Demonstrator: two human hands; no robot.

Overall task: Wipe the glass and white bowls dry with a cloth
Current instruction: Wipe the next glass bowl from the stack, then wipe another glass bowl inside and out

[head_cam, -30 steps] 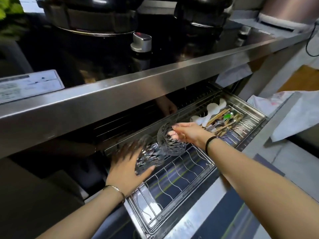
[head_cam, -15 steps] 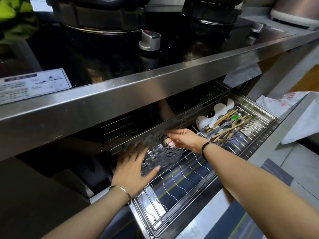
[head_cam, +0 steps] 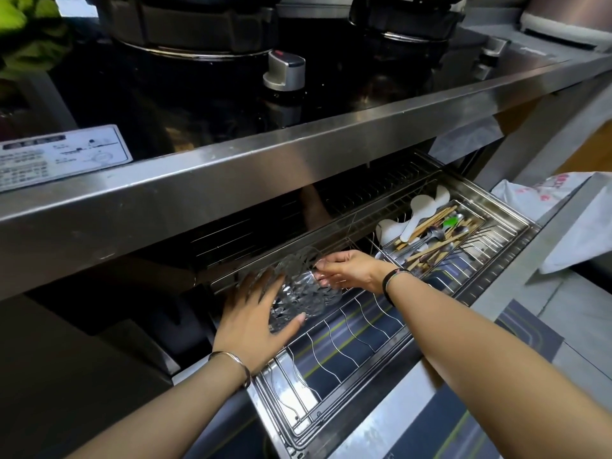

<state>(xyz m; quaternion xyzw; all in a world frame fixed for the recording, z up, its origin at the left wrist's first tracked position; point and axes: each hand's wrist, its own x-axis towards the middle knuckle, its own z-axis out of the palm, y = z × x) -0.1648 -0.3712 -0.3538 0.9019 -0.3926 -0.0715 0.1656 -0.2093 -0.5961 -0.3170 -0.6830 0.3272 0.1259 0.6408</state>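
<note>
Cut-glass bowls (head_cam: 299,291) stand nested on edge at the back left of a pulled-out wire dish rack (head_cam: 351,336) under the stove. My left hand (head_cam: 253,321) cups the near side of the glass bowls, thumb under the rim. From the right, my right hand (head_cam: 351,270) holds the far bowl's rim with curled fingers. No white bowl and no cloth can be seen.
A cutlery tray (head_cam: 440,226) with white spoons, chopsticks and metal spoons fills the rack's right end. The steel stove edge (head_cam: 298,160) overhangs the drawer, with pots and a knob (head_cam: 284,72) above. White plastic bags (head_cam: 563,220) lie at right.
My right hand brought the second glass bowl leftward against the one under my left hand; the two bowls, apart a second ago, now sit together. The view shifted slightly.
</note>
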